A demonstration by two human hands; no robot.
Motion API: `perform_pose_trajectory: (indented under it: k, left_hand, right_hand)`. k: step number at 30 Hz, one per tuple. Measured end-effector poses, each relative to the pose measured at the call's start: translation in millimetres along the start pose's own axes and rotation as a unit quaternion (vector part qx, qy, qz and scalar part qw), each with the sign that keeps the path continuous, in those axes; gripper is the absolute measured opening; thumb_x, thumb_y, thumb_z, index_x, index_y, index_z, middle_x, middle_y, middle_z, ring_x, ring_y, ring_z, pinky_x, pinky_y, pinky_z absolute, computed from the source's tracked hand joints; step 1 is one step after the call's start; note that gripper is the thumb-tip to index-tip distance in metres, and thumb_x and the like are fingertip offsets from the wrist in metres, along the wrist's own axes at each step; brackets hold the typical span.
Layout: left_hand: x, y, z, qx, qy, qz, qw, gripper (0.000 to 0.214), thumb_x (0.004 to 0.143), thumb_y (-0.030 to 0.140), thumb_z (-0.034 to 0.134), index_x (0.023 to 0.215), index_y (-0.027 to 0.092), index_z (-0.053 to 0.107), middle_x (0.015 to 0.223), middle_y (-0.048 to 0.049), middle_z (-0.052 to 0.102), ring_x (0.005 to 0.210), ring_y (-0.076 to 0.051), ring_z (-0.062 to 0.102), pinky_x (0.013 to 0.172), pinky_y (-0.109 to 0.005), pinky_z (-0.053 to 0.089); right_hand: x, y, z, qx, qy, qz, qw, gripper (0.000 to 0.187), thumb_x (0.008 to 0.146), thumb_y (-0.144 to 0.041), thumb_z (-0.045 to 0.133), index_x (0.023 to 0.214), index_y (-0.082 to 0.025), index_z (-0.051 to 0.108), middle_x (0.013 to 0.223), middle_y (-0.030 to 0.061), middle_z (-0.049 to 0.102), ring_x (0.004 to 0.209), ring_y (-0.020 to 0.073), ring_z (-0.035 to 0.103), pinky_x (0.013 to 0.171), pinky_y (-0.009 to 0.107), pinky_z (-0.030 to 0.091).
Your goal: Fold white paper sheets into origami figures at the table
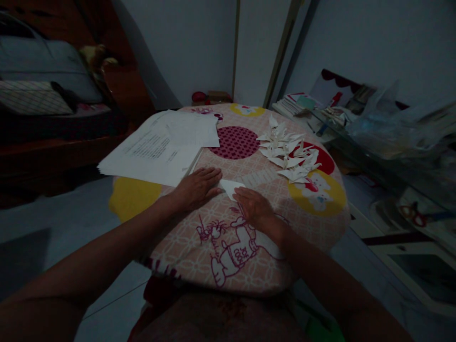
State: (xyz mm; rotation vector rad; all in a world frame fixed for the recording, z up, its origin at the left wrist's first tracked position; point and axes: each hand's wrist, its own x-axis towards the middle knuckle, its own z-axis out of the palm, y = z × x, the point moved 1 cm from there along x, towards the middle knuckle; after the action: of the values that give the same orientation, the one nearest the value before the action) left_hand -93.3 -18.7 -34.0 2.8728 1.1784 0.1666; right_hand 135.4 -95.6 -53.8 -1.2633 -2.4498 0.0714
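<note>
The left hand (197, 187) lies palm down on the round surface (178, 251), which is covered with a pink patterned cloth bearing printed cartoon figures and coloured discs. Its fingers (210, 176) are extended, held close together, and press flat on the left edge of a small folded white paper (231, 186). The right hand (254, 206) lies just right of and nearer than that paper, also palm down. Its fingers (242, 194) are extended and together, with the tips resting on the near right edge of the paper. Neither hand grips the paper; both pin it against the surface. The paper sits between the two hands, near the centre of the surface, with one pointed corner directed toward the near side.

A stack of printed sheets (156, 149) lies on the far left of the surface, overhanging its edge, just beyond the left hand. A cluster of folded white paper figures (288, 154) lies on the far right of the surface, well apart from the hands. A dark red dotted disc (235, 142) in the cloth sits between the sheets and the figures.

To the right of the surface, a low shelf holds books (295, 102) and clear plastic wrapping (384, 123). A bed with pillows (39, 76) stands at the far left. The lighting is dim.
</note>
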Motion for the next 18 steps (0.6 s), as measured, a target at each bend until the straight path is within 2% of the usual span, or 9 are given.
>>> perform_pose_trajectory:
  k: [3, 7, 10, 15, 18]
  left_hand:
    - [7.0, 4.9, -0.9, -0.018, 0.038, -0.016, 0.999, 0.058, 0.105, 0.039, 0.032, 0.149, 0.004, 0.045, 0.156, -0.0238, 0.043, 0.148, -0.035, 0.036, 0.123, -0.052, 0.027]
    - [10.8, 23.5, 5.5, -0.083, 0.077, 0.105, 0.988, 0.061, 0.105, 0.043, 0.037, 0.159, 0.015, 0.029, 0.164, -0.0173, 0.031, 0.154, -0.029, 0.025, 0.126, -0.048, 0.022]
    - [10.3, 30.0, 17.2, -0.115, 0.054, 0.164, 0.978, 0.067, 0.105, 0.051, 0.035, 0.160, 0.014, 0.024, 0.163, -0.0182, 0.034, 0.153, -0.026, 0.028, 0.126, -0.045, 0.024]
    - [10.1, 25.8, 26.2, -0.104, 0.013, 0.165, 0.981, 0.068, 0.105, 0.056, 0.031, 0.157, 0.013, 0.030, 0.162, -0.0187, 0.034, 0.154, -0.026, 0.026, 0.127, -0.044, 0.022]
    - [10.4, 25.5, 23.0, -0.095, 0.000, 0.156, 0.983, 0.069, 0.105, 0.056, 0.029, 0.157, 0.011, 0.029, 0.164, -0.0190, 0.031, 0.154, -0.026, 0.025, 0.127, -0.044, 0.021]
  right_hand:
    - [2.7, -0.8, -2.8, 0.004, -0.018, 0.010, 1.000, 0.029, 0.098, -0.014, 0.052, 0.120, -0.013, 0.071, 0.134, 0.0158, 0.068, 0.128, 0.0248, 0.062, 0.113, 0.043, 0.048]
    - [7.9, -1.1, -5.4, 0.025, -0.039, 0.000, 0.999, 0.030, 0.097, -0.011, 0.049, 0.117, -0.015, 0.071, 0.130, 0.0144, 0.069, 0.126, 0.0233, 0.062, 0.112, 0.042, 0.049]
    - [6.0, 1.8, -6.9, 0.032, -0.042, -0.019, 0.998, 0.033, 0.096, -0.010, 0.049, 0.122, -0.015, 0.068, 0.129, 0.0142, 0.069, 0.130, 0.0229, 0.059, 0.114, 0.041, 0.046]
    - [-20.6, 11.7, -15.1, 0.012, -0.057, -0.065, 0.996, 0.041, 0.098, -0.017, 0.050, 0.137, -0.009, 0.059, 0.144, 0.0187, 0.059, 0.140, 0.0269, 0.050, 0.118, 0.047, 0.041]
    - [-41.9, 17.4, -22.9, 0.006, -0.069, -0.058, 0.996, 0.045, 0.097, -0.024, 0.056, 0.141, -0.013, 0.056, 0.149, 0.0178, 0.055, 0.143, 0.0273, 0.047, 0.117, 0.049, 0.042]
